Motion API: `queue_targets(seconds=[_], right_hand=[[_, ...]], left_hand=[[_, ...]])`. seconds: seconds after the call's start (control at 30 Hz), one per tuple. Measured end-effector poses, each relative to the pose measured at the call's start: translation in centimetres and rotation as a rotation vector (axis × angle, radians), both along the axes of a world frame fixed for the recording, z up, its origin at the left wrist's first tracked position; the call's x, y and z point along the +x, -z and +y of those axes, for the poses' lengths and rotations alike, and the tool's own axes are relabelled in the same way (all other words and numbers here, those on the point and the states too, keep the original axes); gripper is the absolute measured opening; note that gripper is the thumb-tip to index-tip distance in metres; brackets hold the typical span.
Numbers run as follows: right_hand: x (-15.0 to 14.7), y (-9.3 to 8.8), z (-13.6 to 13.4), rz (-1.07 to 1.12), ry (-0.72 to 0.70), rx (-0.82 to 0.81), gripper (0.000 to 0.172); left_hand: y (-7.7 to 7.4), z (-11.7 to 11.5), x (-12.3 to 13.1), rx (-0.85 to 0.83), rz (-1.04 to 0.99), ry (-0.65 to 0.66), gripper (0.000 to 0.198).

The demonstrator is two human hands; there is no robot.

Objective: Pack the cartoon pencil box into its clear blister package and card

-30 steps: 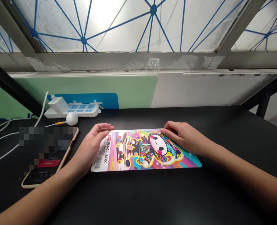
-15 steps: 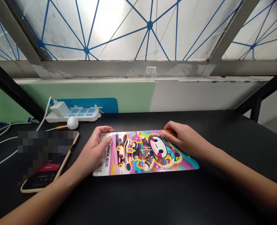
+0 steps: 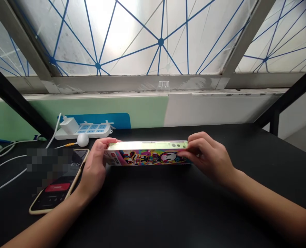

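Note:
Between my two hands is a colourful pencil box (image 3: 142,157) with a cartoon figure printed on its front and a pale yellow-green long side facing up. My left hand (image 3: 97,165) grips its left end, thumb at the near corner and fingers behind. At the right end, my right hand (image 3: 207,151) is closed on the box with the thumb on the printed face and the fingers curled over the top. The box's back and underside are hidden.
A phone (image 3: 57,187) in a pale case lies left of my left forearm. Behind it are a white power strip (image 3: 96,131) with a plugged-in charger (image 3: 69,125), a round white object (image 3: 82,140) and white cables. A window (image 3: 132,38) rises beyond the black table (image 3: 153,210).
The pencil box has tipped from showing its broad printed face to standing nearly on edge, so its pale side now shows. Both hands turned with it. The camera view shifted slightly.

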State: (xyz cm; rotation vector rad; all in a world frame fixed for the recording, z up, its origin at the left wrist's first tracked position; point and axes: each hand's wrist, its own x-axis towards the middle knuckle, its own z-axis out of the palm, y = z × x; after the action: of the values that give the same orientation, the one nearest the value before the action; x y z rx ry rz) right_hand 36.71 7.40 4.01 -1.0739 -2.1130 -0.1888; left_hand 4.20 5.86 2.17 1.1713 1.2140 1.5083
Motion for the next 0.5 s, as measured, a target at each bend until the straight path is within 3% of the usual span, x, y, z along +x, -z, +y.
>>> queue_targets(seconds=[0.1,0.2,0.3,0.5], right_hand=[[-0.5,-0.3,-1.1,-0.080,-0.020,-0.052,0.023],[-0.9,-0.5,-1.9,-0.254,-0.017,-0.154,0.019],[-1.2,0.1,-2.0,-0.468,0.015,-0.180,0.009],[-1.3,1.6,-0.8,-0.630,-0.026,-0.138,0.015]], left_hand=[[-0.2,0.2,-0.4,0.132,0.056,-0.005,0.039],[-0.4,0.2,-0.7,0.144,0.055,-0.057,0.035],[-0.4,-0.1,-0.8,0.169,0.091,-0.008,0.029],[-0.3,-0.3,-0.3,0.217,0.589,0.160,0.018]])
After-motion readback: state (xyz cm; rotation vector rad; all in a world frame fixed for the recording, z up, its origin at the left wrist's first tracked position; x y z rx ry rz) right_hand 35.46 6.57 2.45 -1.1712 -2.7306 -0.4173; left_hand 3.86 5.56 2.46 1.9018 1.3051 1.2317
